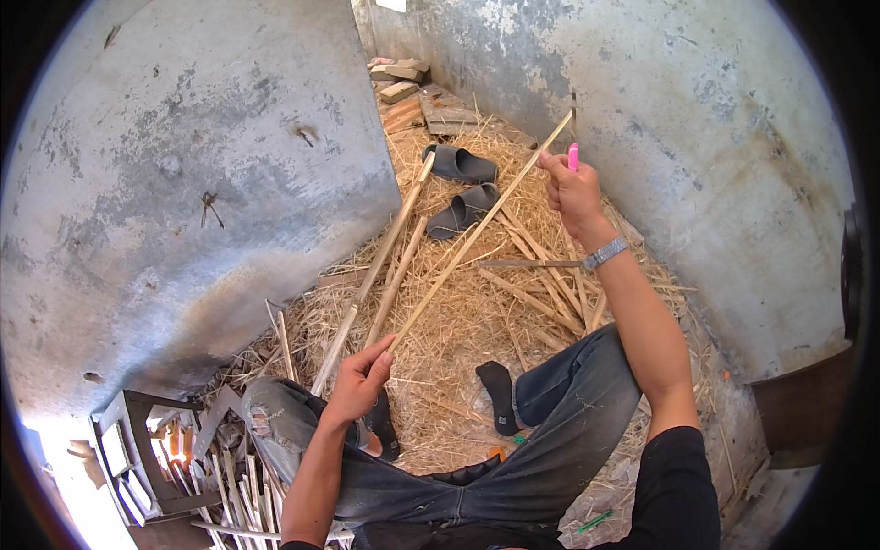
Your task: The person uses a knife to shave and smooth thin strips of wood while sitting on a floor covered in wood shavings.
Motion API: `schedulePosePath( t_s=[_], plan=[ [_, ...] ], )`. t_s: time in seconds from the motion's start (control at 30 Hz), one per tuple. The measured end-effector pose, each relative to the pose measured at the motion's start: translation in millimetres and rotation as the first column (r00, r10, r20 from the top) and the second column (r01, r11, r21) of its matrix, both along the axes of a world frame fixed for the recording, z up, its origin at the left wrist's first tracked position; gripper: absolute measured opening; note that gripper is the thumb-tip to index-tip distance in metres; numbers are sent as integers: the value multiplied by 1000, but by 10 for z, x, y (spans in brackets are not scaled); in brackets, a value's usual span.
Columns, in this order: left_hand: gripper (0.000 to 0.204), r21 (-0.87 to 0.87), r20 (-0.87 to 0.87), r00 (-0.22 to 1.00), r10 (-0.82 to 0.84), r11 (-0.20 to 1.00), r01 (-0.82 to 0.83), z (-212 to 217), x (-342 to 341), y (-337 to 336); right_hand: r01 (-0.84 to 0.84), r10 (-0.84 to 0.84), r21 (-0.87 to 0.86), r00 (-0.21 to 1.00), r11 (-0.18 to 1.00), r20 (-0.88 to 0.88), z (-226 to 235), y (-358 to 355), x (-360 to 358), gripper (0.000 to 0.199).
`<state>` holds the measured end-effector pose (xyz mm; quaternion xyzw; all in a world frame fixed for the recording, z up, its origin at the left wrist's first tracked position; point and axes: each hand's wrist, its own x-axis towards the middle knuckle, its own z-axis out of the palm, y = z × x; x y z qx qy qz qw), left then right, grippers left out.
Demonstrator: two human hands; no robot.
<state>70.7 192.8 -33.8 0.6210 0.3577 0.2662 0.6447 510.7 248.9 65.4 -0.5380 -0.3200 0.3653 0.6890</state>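
Left hand (356, 383) pinched lower end of long, thin, pale wooden strip (476, 236), slanting centre to upper right of frame. Right hand (576, 194) gripped pink-handled, dark-bladed tool (574, 157), fingers curled. Judged best: steady lower hold, thumb clear of edge.

Stained grey walls (715, 156), littered floor (463, 346), bright light (87, 490)

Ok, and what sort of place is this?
Perhaps an improvised woodworking corner: straw-like shavings cover much of the floor, long wooden strips lie among them, and your right hand holds a pink-handled tool.
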Motion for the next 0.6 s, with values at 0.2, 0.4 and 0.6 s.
schedulePosePath(
  t_s=[0.2,0.4,0.6],
  plan=[
    [43,-154,101,995,-26,987,41,3,-28,33,13,-13,3,934,1000,358,84,-12,67,27],
    [41,9,-91,995,27,1000,-26,54,10,29,192,-156,80,421,978,894,212,-108,2,17],
    [41,58,-284,946,157,987,-147,43,-184,47,441,-403,259,272,859,874,274,-98,470,22]
  ],
)
